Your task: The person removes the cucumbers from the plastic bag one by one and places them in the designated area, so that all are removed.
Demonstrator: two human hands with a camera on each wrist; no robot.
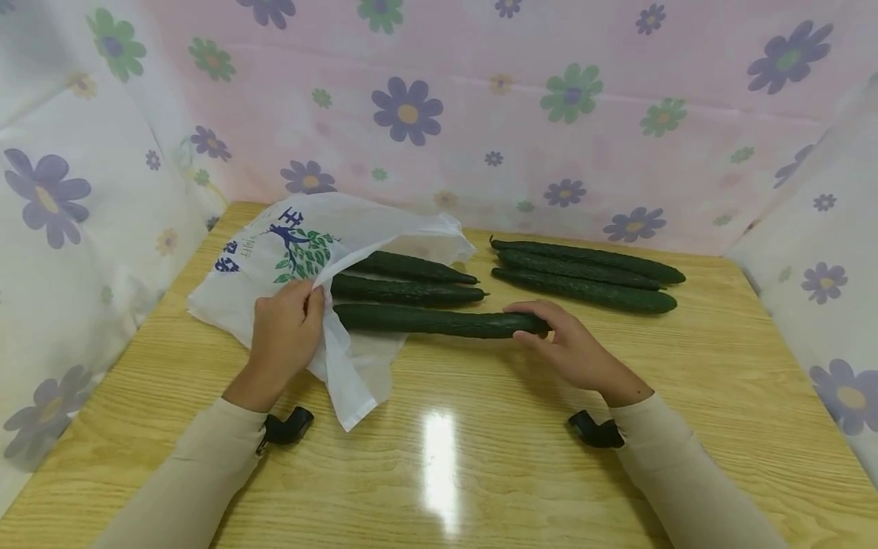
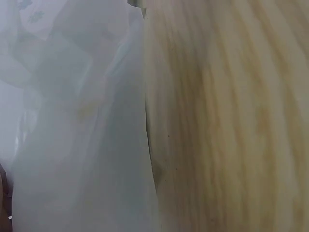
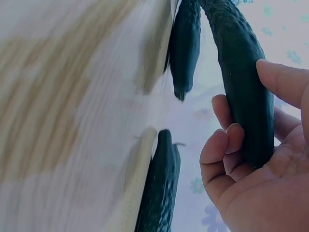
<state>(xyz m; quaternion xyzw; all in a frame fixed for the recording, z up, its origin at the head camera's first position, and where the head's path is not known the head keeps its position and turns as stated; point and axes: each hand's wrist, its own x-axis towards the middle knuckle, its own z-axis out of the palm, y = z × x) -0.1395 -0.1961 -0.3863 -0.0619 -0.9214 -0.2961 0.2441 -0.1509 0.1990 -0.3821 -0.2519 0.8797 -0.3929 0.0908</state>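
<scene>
Wood-grain tabletop (image 1: 507, 473), floral cloth (image 1: 466, 69) behind and at both sides. Right hand (image 1: 572, 351): fingers curled round the right end of the front cucumber (image 1: 432, 322), thumb opposed; the right wrist view shows the same grip. Left hand (image 1: 284, 328): thumb and fingers pinch the mouth edge of a white plastic bag (image 1: 247, 293). Left wrist view shows mostly bag film, with only a sliver of finger at its edge.

Front cucumber lies lengthwise between the hands, its left end hidden at the bag mouth. Obstruction: the bag's front flap hangs across that end and trails onto the tabletop. Just behind it, two cucumbers (image 1: 411, 291) project from the mouth, stem tips to the right, other ends covered by film. Beyond the right hand, three cucumbers (image 1: 590, 291) lie grouped on the tabletop, outside the bag.

Pose: forearms in beige sleeves (image 1: 686, 473) converge from the lower corners. Left hand knuckles up, at the bag opening; right hand reaches inward from the right, thumb on the near side. Black wrist devices (image 1: 289, 427) sit inward of each cuff.
</scene>
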